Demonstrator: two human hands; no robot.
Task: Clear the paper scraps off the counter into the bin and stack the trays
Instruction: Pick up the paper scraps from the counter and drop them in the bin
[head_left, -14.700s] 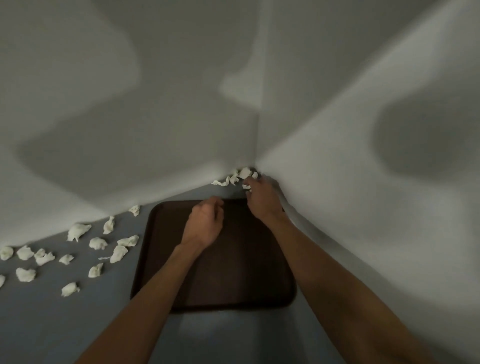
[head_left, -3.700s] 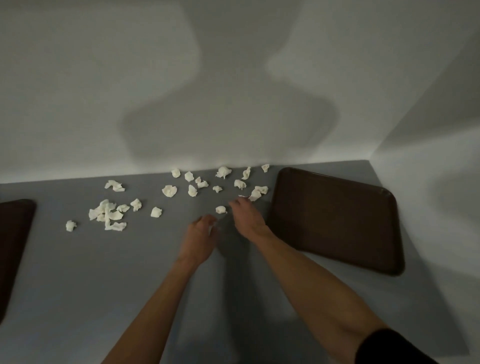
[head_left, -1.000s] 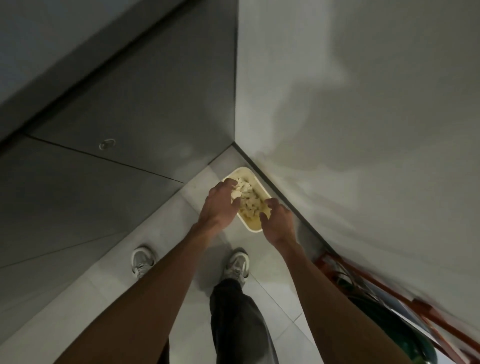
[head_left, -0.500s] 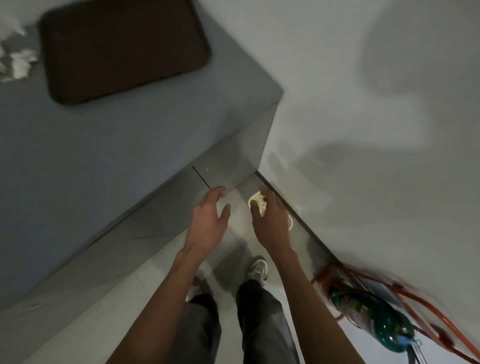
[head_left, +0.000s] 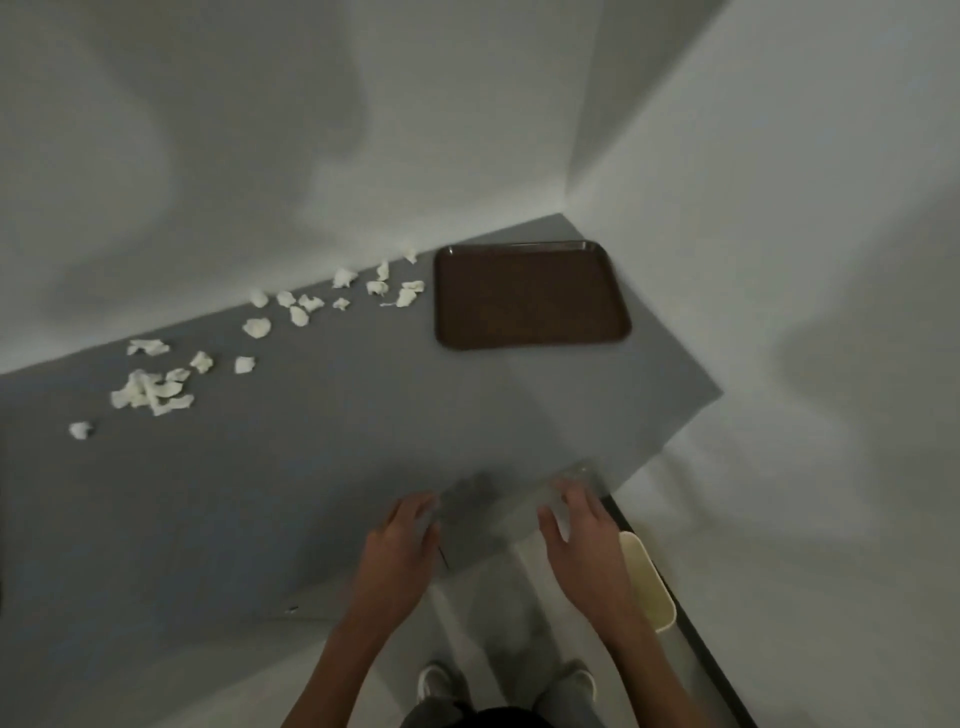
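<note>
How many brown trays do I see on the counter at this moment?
1. The tray lies flat at the far right end of the counter, just right of the paper scraps. Another could be hidden beyond the left picture edge.

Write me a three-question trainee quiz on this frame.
1. True or false: paper scraps lie on the brown tray.
2. Where is the bin? A) on the counter; B) on the floor beside the right hand; C) on the tray.
3. What does the left hand hold?
Key: 1 false, they lie on the counter left of it; 2 B; 3 nothing, its fingers are open.
</note>
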